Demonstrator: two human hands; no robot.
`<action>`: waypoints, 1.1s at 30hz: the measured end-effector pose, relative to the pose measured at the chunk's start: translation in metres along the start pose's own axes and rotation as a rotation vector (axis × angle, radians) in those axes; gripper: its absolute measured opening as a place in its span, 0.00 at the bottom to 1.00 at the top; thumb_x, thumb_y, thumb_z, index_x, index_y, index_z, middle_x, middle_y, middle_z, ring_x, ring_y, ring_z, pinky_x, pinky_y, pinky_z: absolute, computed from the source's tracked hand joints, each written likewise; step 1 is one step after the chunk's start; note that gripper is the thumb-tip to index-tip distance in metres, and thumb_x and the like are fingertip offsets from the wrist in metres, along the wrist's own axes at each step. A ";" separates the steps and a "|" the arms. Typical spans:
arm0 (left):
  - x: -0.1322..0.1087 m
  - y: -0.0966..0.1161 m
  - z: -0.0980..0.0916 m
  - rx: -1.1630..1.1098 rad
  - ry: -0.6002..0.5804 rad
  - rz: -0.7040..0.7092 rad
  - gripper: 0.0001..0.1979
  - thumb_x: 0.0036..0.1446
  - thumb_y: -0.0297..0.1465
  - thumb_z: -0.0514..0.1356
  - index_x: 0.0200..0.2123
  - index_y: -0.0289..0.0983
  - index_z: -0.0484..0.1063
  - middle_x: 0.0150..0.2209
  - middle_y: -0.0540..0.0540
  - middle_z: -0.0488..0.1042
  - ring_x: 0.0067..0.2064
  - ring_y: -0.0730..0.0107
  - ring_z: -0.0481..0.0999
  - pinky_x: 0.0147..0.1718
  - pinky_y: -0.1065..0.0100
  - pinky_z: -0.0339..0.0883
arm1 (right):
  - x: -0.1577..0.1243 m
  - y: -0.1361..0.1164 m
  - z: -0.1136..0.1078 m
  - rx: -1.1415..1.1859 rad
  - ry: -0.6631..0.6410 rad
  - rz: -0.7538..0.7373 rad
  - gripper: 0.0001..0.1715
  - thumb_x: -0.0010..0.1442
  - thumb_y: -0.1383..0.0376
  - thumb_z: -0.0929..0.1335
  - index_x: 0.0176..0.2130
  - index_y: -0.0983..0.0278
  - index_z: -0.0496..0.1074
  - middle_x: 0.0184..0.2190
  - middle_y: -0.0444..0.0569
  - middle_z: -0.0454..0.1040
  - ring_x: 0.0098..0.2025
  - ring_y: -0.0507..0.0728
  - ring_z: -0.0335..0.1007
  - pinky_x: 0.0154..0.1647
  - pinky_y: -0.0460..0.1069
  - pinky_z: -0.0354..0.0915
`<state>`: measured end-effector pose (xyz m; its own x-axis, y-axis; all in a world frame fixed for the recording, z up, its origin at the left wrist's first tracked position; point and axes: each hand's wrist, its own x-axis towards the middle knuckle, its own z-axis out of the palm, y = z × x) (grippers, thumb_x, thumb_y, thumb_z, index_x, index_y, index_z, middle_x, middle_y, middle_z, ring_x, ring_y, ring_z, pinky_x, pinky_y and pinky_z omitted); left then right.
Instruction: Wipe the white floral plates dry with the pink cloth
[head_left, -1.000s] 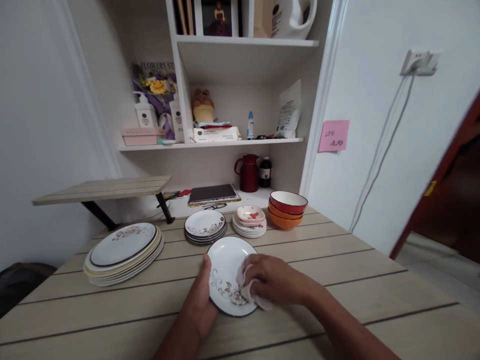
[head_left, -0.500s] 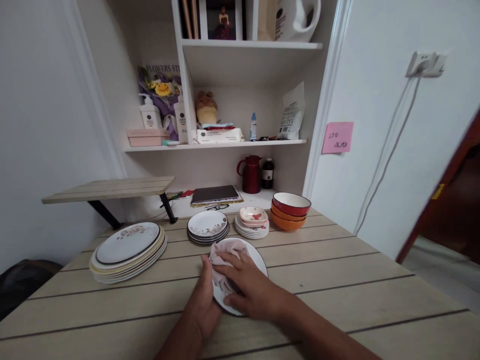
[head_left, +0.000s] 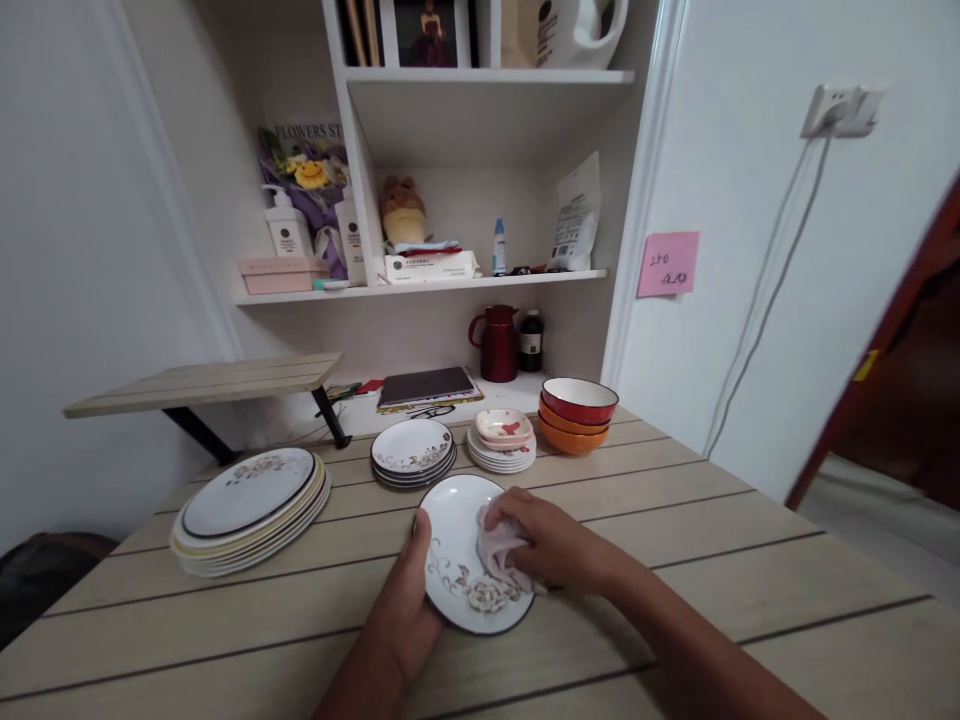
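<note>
A white plate point(head_left: 454, 530) with a dark rim and brown flower pattern is held at its left edge by my left hand point(head_left: 412, 590), thumb over the rim and the other fingers hidden below. Bunched in my right hand point(head_left: 551, 540) is a pale pink cloth point(head_left: 499, 550), pressed against the plate's right side. Behind the plate stands a stack of similar small plates point(head_left: 412, 445). Beside that stack, small pink dishes point(head_left: 505, 426) rest on several white saucers point(head_left: 501, 460).
Large plates point(head_left: 251, 495) are stacked at the left, near a raised wooden stand point(head_left: 210, 382). Red and orange bowls point(head_left: 576, 420) are nested at the back right. A laptop point(head_left: 426, 387), glasses point(head_left: 433, 411) and a red jug point(head_left: 499, 345) sit along the back below the shelves.
My right hand has moved the cloth from the plate's upper left to its right side, closing more around it and uncovering the flower pattern. My left hand still grips the left edge.
</note>
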<state>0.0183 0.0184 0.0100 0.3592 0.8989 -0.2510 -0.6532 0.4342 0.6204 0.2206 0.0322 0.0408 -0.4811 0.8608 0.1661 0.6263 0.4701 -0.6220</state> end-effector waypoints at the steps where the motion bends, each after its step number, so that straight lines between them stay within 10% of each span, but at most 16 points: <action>1: -0.001 0.000 0.002 -0.003 0.005 0.017 0.33 0.56 0.43 0.58 0.62 0.36 0.57 0.54 0.35 0.71 0.54 0.52 0.71 0.56 0.51 0.59 | 0.003 0.003 0.005 0.002 0.046 0.017 0.25 0.45 0.73 0.68 0.45 0.58 0.69 0.45 0.47 0.68 0.43 0.56 0.67 0.45 0.50 0.62; 9: 0.001 -0.004 0.005 -0.038 -0.036 0.045 0.29 0.57 0.40 0.58 0.61 0.39 0.58 0.52 0.38 0.73 0.54 0.55 0.72 0.56 0.54 0.60 | 0.030 -0.012 0.043 -0.031 0.360 -0.119 0.23 0.52 0.73 0.64 0.48 0.60 0.69 0.53 0.52 0.63 0.57 0.59 0.56 0.58 0.55 0.54; 17: -0.003 0.002 0.005 -0.023 -0.077 -0.040 0.38 0.54 0.55 0.48 0.55 0.30 0.67 0.49 0.34 0.75 0.55 0.50 0.71 0.56 0.53 0.60 | 0.007 -0.041 0.024 0.128 -0.181 -0.394 0.18 0.50 0.74 0.66 0.42 0.61 0.73 0.43 0.47 0.71 0.48 0.55 0.65 0.54 0.51 0.58; 21: -0.005 0.002 0.005 0.001 -0.029 -0.007 0.33 0.55 0.50 0.54 0.56 0.32 0.65 0.50 0.34 0.75 0.54 0.51 0.72 0.56 0.53 0.60 | -0.008 -0.026 0.004 0.209 -0.416 -0.308 0.20 0.47 0.75 0.68 0.40 0.59 0.74 0.43 0.44 0.71 0.44 0.53 0.67 0.44 0.46 0.63; 28: -0.002 -0.001 0.001 0.012 0.026 0.077 0.31 0.55 0.36 0.61 0.61 0.36 0.57 0.51 0.35 0.73 0.51 0.53 0.74 0.54 0.52 0.62 | 0.008 0.006 0.008 -0.081 0.124 0.075 0.17 0.46 0.75 0.66 0.38 0.62 0.71 0.42 0.48 0.67 0.40 0.54 0.65 0.41 0.48 0.62; 33: -0.002 -0.002 0.003 0.011 -0.045 0.049 0.31 0.57 0.37 0.59 0.62 0.38 0.56 0.52 0.35 0.73 0.52 0.54 0.74 0.55 0.52 0.60 | 0.027 -0.008 0.029 -0.197 0.286 0.022 0.20 0.54 0.70 0.64 0.47 0.62 0.68 0.51 0.54 0.64 0.52 0.60 0.60 0.52 0.55 0.58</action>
<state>0.0206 0.0151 0.0116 0.3567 0.9155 -0.1861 -0.6639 0.3886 0.6390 0.1846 0.0459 0.0278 -0.2921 0.8778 0.3797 0.7543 0.4555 -0.4727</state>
